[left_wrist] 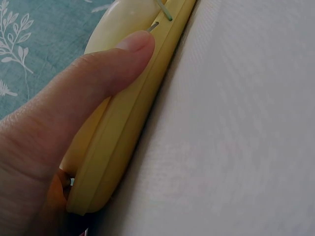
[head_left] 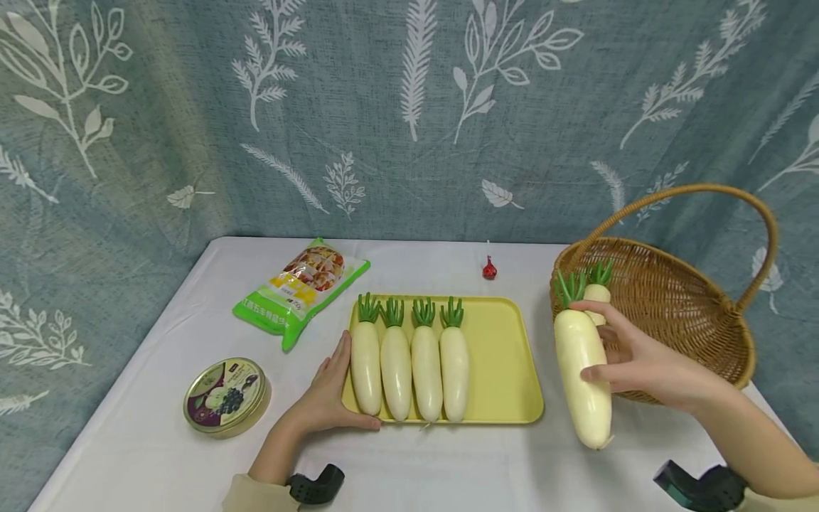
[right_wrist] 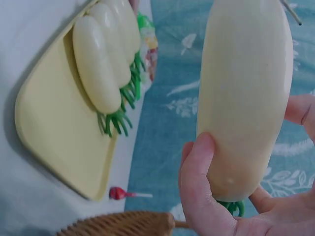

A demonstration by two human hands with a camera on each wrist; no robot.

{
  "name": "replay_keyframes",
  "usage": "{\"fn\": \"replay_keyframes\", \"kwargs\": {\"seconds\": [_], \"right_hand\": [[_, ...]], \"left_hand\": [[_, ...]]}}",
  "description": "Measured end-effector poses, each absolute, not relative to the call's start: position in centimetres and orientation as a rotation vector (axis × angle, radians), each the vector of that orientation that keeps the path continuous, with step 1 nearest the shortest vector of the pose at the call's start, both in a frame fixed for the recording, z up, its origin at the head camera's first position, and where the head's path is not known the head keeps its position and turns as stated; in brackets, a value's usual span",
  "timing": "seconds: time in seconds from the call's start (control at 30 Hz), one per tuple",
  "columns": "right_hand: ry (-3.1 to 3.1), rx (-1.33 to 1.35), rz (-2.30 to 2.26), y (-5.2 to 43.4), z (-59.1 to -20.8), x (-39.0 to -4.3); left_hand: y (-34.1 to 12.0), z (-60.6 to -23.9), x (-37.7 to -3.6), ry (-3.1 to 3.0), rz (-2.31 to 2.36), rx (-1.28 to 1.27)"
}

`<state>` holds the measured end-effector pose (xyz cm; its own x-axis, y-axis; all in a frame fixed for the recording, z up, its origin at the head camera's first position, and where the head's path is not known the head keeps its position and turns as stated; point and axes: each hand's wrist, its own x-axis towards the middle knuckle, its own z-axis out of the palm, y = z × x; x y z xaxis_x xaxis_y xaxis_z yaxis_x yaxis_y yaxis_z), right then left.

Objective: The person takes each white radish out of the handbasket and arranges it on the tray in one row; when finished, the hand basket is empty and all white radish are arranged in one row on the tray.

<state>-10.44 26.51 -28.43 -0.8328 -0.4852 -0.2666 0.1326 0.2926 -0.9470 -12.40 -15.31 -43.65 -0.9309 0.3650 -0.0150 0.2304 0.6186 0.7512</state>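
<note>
A long, smooth, cream-white toy radish [head_left: 582,373] with a green plastic leaf tuft is hanging upright at the right of the head view, between the yellow tray [head_left: 502,355] and the wicker basket [head_left: 678,313], its tip just above the desk [head_left: 448,462]. The right hand [head_left: 646,363] is gripping it: the fingers [right_wrist: 202,167] are curling round its upper half, thumb on one side, the others on the far side. A second radish [head_left: 597,288] is lying in the basket. At lower centre, the left hand [head_left: 326,398] is holding the tray's near left corner, thumb [left_wrist: 115,59] pressing along the rim, the fingers lying nearly straight beside the leftmost of four radishes [head_left: 409,359] lined up on the tray.
</note>
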Motion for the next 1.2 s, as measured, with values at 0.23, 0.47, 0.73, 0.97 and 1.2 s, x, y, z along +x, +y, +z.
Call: {"fn": "replay_keyframes", "kwargs": {"seconds": [0.23, 0.47, 0.73, 0.97, 1.2], "right_hand": [[2.01, -0.35, -1.605, 24.9, -29.5, -10.8], [2.041, -0.368, -1.594, 23.5, -30.4, -10.9], [2.045, -0.355, -1.604, 22.0, -32.1, -11.3], [2.04, -0.329, -1.608, 21.0, -33.8, -12.0], [2.054, -0.282, -1.59, 20.4, -35.4, -12.8]], "left_hand": [[-15.3, -43.5, -12.4, 2.683, 1.207, 0.517], [-15.2, -43.6, -12.5, 2.67, 1.202, 0.511], [-15.3, -43.7, -12.5, 2.67, 1.198, 0.505], [-15.3, -43.8, -12.4, 2.669, 1.19, 0.497], [-15.3, -43.7, -12.4, 2.668, 1.2, 0.496]]}}
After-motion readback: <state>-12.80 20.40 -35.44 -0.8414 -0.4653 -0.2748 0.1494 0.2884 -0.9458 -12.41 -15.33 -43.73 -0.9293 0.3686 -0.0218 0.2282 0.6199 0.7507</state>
